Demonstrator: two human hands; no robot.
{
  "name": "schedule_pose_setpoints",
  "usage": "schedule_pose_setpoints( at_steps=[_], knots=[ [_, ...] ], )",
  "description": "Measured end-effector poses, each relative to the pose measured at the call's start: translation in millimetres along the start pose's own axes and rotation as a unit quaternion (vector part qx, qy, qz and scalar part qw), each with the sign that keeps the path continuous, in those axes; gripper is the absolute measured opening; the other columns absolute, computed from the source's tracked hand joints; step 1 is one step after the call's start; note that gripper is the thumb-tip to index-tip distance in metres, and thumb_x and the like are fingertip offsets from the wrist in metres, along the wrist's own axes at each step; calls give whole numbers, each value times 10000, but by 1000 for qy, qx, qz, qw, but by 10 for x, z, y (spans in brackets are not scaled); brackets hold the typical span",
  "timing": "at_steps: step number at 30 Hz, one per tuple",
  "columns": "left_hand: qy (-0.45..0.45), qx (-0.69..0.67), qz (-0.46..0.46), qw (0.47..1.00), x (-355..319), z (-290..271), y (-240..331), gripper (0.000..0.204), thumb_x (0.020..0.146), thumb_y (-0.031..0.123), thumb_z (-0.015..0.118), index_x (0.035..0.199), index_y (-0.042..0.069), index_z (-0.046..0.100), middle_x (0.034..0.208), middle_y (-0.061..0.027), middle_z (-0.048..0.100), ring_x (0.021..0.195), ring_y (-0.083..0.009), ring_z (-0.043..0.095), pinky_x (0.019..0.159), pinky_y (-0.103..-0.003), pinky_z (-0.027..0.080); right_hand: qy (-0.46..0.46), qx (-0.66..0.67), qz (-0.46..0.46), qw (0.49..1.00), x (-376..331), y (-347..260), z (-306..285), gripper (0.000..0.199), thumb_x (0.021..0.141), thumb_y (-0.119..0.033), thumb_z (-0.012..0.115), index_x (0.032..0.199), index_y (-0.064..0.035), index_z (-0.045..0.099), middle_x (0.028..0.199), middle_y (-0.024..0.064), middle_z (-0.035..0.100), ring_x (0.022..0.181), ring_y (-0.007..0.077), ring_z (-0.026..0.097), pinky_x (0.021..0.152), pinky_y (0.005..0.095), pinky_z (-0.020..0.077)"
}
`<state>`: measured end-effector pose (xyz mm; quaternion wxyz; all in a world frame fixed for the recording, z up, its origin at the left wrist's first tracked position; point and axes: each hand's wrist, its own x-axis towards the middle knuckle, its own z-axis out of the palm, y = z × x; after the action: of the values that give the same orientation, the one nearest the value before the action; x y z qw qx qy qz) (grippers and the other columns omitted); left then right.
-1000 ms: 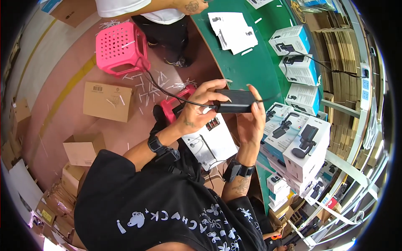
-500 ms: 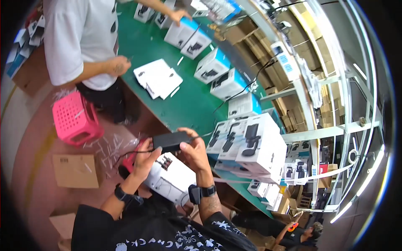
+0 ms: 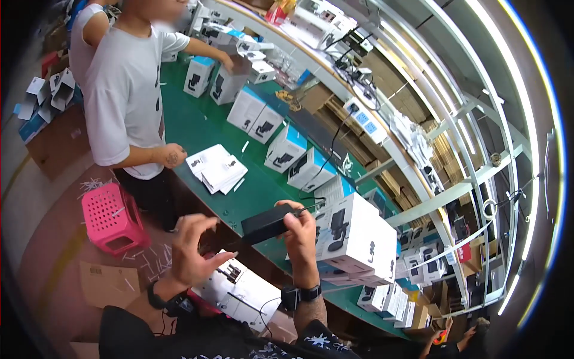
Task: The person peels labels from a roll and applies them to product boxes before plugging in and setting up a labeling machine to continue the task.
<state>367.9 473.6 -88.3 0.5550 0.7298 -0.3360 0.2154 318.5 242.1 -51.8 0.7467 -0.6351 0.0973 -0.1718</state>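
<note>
My right hand (image 3: 302, 239) holds a black power adapter (image 3: 265, 224), a rectangular block with a thin cord at its right end. The thumb presses on it and the fingers wrap behind. My left hand (image 3: 194, 251) is off the adapter, to its left, with thumb and fingers spread and nothing in it. Below both hands is a white flat-topped surface (image 3: 239, 293), with small dark pieces and thin black cords on it.
A green table (image 3: 185, 107) runs across, bearing a flat stack of white sheets (image 3: 215, 169) and several white-and-blue boxes (image 3: 284, 146). Stacked boxes (image 3: 359, 230) stand right of my hand. A co-worker (image 3: 122, 90) touches a box across from me. A pink stool (image 3: 113, 218) stands left.
My left hand has let go of the adapter and opened to the left. My right hand keeps hold of it, now tilted. The co-worker's arm has shifted to another box; my view has turned.
</note>
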Motion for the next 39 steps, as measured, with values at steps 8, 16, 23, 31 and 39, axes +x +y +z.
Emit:
schedule_pose_setpoints(
  at_steps=[8, 16, 23, 31, 39],
  knots=[
    [-151, -149, -110, 971, 218, 248, 5, 609, 701, 199, 781, 1203, -29, 523, 1032, -174, 631, 917, -249, 644, 815, -347, 509, -79, -104, -59, 990, -11, -229, 371, 414, 820, -219, 722, 1123, 28, 587, 930, 38, 617, 748, 79, 576, 588, 206, 473],
    [-103, -165, -126, 973, 134, 208, 88, 567, 689, 132, 793, 1163, -53, 543, 980, -129, 637, 878, -152, 642, 754, -273, 523, -99, -44, -31, 994, -124, -182, 334, 556, 858, -220, 691, 1287, 35, 447, 1060, 72, 583, 809, 99, 580, 653, 228, 491],
    [-41, -150, -48, 987, 220, 418, 315, 730, 647, 105, 833, 1285, 18, 489, 1120, -170, 593, 849, -271, 648, 729, -353, 531, -45, 26, -40, 998, -82, -257, 76, 427, 873, -229, 649, 1181, 32, 511, 1059, 112, 610, 934, 175, 614, 804, 285, 509],
    [-235, -241, -219, 916, 188, 157, 254, 587, 776, 123, 780, 1261, -36, 490, 925, -103, 664, 663, -62, 600, 608, -188, 478, -65, 135, -32, 988, -65, -343, 126, 519, 890, -204, 547, 1332, 22, 396, 1259, 267, 531, 1135, 308, 570, 989, 424, 458],
    [-136, -213, -72, 965, 26, 197, 407, 537, 769, 228, 776, 1163, -46, 535, 836, -164, 651, 760, -189, 658, 689, -314, 522, -221, 186, -1, 957, -298, -131, 106, 637, 615, -103, 628, 1212, 33, 454, 1215, 257, 543, 1120, 348, 561, 995, 433, 452]
  ],
)
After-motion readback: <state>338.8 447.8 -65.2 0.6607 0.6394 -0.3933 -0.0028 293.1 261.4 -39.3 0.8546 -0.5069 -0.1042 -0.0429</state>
